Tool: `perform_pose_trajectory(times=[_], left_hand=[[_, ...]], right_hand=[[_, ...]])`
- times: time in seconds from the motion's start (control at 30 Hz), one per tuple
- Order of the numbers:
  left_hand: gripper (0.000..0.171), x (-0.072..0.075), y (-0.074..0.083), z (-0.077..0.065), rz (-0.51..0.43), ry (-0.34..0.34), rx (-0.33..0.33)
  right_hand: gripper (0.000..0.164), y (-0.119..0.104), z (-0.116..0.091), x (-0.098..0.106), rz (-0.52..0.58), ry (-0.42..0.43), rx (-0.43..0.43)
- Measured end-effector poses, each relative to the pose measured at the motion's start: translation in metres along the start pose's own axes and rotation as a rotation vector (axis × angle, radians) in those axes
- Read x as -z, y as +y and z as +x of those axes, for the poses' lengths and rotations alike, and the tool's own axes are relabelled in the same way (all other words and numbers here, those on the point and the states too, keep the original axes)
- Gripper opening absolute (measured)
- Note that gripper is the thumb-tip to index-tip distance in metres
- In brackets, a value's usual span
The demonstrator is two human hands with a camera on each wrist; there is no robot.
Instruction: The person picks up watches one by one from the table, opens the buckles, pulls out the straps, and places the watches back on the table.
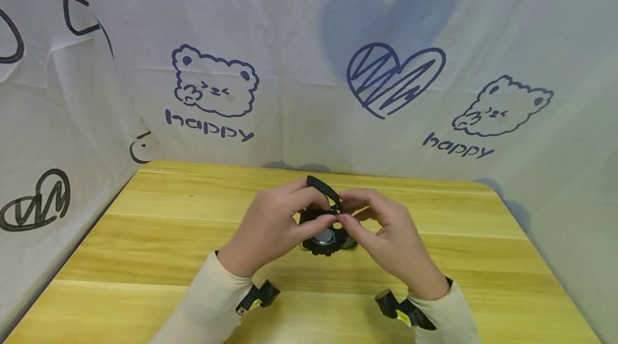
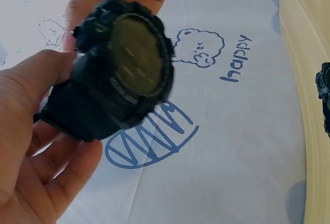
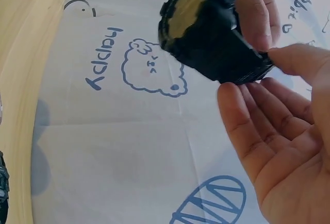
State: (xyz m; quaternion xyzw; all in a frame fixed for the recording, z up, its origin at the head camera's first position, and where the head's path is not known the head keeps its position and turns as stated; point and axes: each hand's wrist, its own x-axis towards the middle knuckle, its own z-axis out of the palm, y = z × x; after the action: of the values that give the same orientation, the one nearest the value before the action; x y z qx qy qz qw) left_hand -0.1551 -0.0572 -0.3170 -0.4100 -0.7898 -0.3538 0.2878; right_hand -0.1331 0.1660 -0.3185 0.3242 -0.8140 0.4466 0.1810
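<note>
A black wristwatch with a chunky round case is held up above the table between both hands; its strap arches over the fingers in the head view. My left hand pinches it from the left, thumb and fingers on the band. From the right, my right hand pinches the strap near the same spot, the two thumb tips almost meeting. In the left wrist view the dial faces the camera, looking dark olive. The right wrist view shows the band between the hands. Fingers hide where the strap ends meet.
On the wooden table, a dark watch-like object lies cut off at the left wrist view's edge. A white printed cloth hangs behind the table. Black camera mounts sit under both wrists.
</note>
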Motion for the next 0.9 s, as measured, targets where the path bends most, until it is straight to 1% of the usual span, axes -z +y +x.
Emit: perform_pose_trajectory(times=[0.07, 0.17, 0.3, 0.37, 0.43, 0.53, 0.63, 0.7, 0.8, 0.87, 0.9], left_hand=[[0.011, 0.0002, 0.0008, 0.0000, -0.026, 0.025, 0.002], [0.011, 0.0005, 0.0017, -0.0001, -0.039, 0.052, 0.002], [0.012, 0.0002, 0.0025, 0.0001, -0.038, 0.070, -0.005], [0.011, 0.0000, 0.0029, 0.0003, -0.041, 0.076, -0.005], [0.010, 0.0004, 0.0031, 0.0004, -0.051, 0.082, -0.002], [0.008, 0.0015, 0.0036, 0.0008, -0.067, 0.096, 0.001], [0.008, 0.0029, 0.0043, 0.0012, -0.074, 0.103, 0.008], [0.010, 0.0033, 0.0045, 0.0014, -0.076, 0.102, 0.016], [0.011, 0.0035, 0.0053, 0.0015, -0.086, 0.088, 0.043], [0.012, 0.0038, 0.0062, 0.0017, -0.104, 0.067, 0.092], [0.013, 0.0040, 0.0067, 0.0020, -0.127, 0.052, 0.131]], right_hand=[[0.032, 0.0000, -0.0010, 0.0002, 0.028, 0.005, 0.010], [0.027, -0.0003, -0.0017, -0.0001, 0.050, 0.022, 0.015], [0.020, -0.0019, -0.0012, -0.0005, 0.030, 0.046, 0.005], [0.020, -0.0025, -0.0010, -0.0005, 0.023, 0.058, 0.006], [0.022, -0.0022, -0.0009, -0.0010, 0.028, 0.073, 0.024], [0.022, -0.0013, -0.0006, -0.0019, 0.066, 0.098, 0.061], [0.020, 0.0015, -0.0003, -0.0035, 0.106, 0.126, 0.110], [0.021, 0.0038, 0.0004, -0.0050, 0.122, 0.142, 0.149], [0.027, 0.0061, 0.0012, -0.0072, 0.124, 0.163, 0.196], [0.032, 0.0064, 0.0021, -0.0084, 0.120, 0.171, 0.213], [0.032, 0.0064, 0.0023, -0.0090, 0.118, 0.173, 0.217]])
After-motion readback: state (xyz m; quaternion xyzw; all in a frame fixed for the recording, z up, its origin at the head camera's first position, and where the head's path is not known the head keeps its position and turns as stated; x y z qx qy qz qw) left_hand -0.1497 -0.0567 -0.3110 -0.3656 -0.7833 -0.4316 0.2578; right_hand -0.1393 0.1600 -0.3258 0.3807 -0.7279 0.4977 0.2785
